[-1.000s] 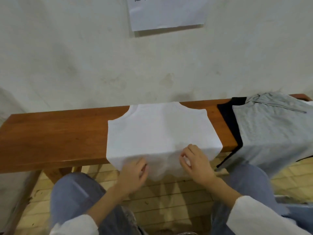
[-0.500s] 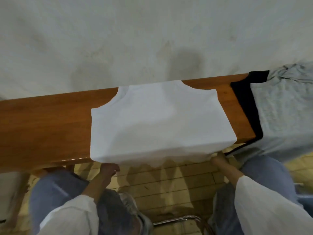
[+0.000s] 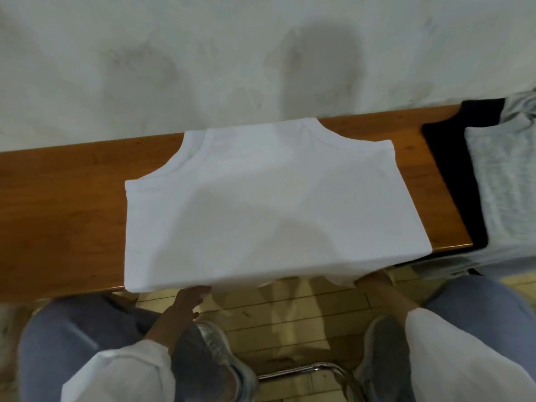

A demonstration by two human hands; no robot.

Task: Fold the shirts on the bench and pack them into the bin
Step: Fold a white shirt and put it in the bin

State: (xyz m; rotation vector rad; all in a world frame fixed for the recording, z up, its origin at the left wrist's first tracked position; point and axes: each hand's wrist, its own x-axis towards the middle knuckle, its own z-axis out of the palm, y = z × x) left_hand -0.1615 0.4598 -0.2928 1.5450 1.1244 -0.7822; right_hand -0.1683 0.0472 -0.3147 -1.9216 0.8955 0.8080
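Two hands, both at the near hem of the white shirt.

1. Left hand: the fingers reach up to the hem left of its middle, with the tips tucked under the cloth. Whether they pinch the hem or only touch it cannot be told.
2. Right hand: at the right corner of the hem. The fingers are hidden beneath the cloth and only the back of the hand and the wrist show, so the grasp cannot be told.
3. Left sleeve and right sleeve: white, loose, one on each forearm, below the white shirt's hem.
4. White shirt: one, laid flat and smooth, with the neck end toward the wall and curved cut-outs at both far corners. Its near hem overhangs the front edge of the table and stretches between the two hands.
5. Table: brown wood, under the white shirt, with bare surface showing to its left and right.
6. Black shirt: right of the white shirt, with a strip of bare wood between them.
7. Grey shirt: on top of the black shirt, farther right of the white shirt, drooping over the front edge.
8. Wall: pale and stained, behind the white shirt, carrying a dark shadow.
9. Floor: pale planks, below the white shirt's hem.
10. Jeans: blue, on both knees, flanking the hem.
11. Shoes, grey: left shoe and right shoe.
12. Chair tube: bent metal, between the shoes, below the white shirt.
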